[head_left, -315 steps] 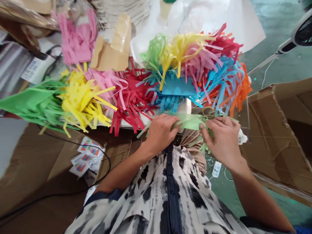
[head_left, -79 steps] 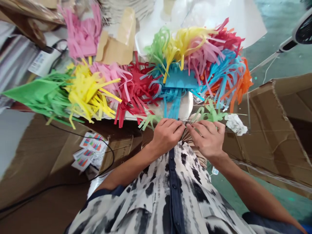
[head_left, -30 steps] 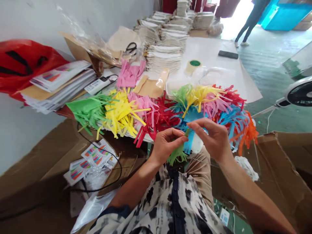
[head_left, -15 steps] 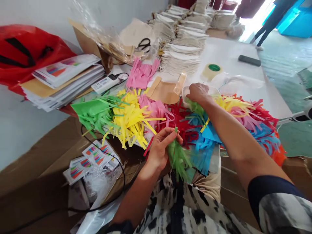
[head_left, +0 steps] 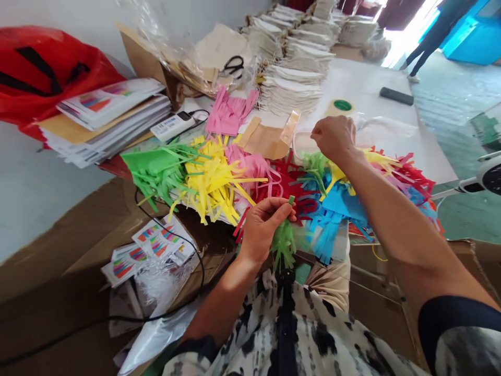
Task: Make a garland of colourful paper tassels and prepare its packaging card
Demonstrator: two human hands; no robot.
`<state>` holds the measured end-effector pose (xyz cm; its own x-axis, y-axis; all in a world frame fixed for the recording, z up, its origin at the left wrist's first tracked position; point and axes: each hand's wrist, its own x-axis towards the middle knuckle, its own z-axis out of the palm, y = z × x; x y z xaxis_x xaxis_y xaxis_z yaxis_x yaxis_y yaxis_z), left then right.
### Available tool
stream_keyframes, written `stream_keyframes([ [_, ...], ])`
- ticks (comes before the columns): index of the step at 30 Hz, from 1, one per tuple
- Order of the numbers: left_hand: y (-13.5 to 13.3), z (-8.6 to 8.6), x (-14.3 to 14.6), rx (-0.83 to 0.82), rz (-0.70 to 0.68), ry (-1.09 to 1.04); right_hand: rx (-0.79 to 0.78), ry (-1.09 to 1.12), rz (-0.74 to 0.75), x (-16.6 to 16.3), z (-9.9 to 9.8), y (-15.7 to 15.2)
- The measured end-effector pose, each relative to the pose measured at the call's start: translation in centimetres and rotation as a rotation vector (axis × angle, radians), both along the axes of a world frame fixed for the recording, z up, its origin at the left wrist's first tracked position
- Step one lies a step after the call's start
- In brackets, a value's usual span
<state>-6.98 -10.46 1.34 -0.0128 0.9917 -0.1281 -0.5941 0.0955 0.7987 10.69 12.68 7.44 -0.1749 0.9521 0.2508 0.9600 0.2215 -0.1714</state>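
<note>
My left hand pinches the rolled top of a green paper tassel whose fringe hangs down over my lap. My right hand is stretched out over the table with its fingers curled closed above a small clear container; what they hold, if anything, is hidden. Between the two hands lie piles of fringed paper: green, yellow, pink, red and blue.
A tape roll, scissors, stacked off-white bags, a phone and printed sheets sit on the table. Cardboard boxes flank me, with a black cable. A fan stands right; a person's legs show far back.
Earlier both hands rolled the green tassel together at my lap. The right hand then let go and reached out to the container; the left hand keeps the tassel, and the view has tilted upward.
</note>
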Motion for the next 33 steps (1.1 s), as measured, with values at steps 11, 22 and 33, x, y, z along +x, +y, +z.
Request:
stream_keyframes([
  [11,-4.3,1.6,1.9,0.232,0.035,0.478,-0.135,1.088,0.191,0.6,-0.8,-25.1],
  [22,-6.2,2.9,2.8,0.323,0.014,0.604,-0.078,0.991,0.188,2.5,-1.1,-27.9],
  [33,-6.7,2.1,3.9,0.243,-0.051,0.484,0.003,0.944,0.121,2.8,-2.3,-29.4],
])
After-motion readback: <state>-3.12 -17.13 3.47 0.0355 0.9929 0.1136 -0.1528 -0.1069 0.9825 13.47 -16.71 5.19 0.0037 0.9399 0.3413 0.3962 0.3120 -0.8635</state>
